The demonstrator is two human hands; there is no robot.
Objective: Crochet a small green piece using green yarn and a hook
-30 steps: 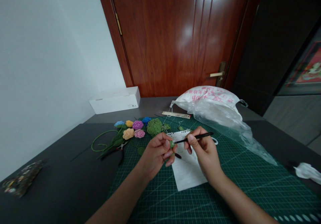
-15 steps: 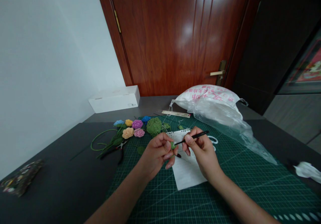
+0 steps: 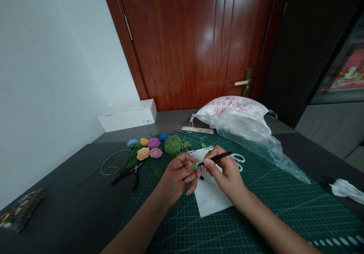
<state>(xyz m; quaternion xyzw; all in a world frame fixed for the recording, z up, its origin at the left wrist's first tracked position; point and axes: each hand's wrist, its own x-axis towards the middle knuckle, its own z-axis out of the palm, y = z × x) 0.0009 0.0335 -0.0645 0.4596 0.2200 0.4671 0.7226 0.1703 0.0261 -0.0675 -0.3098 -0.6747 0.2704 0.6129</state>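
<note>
Between the thumb and fingers of my left hand is a small green crochet piece. My right hand grips a slim black tool with a tapered tip, held like a pen. Its tip meets the green piece; whether it is inside cannot be made out. A small dark rounded end shows below my left fingers. Under both hands lies a white notepad sheet. White-handled scissors rest beside my right hand. Behind my left hand sits a ball of green yarn.
Crocheted flowers and black-handled pliers lie at left on and beside the green cutting mat. A large white plastic bag, a white box and a flat narrow strip stand or lie further back.
The black tool has dipped slightly and turned in my right hand, its tip staying at the green piece. My left hand keeps its hold. The whole view has shifted a little.
</note>
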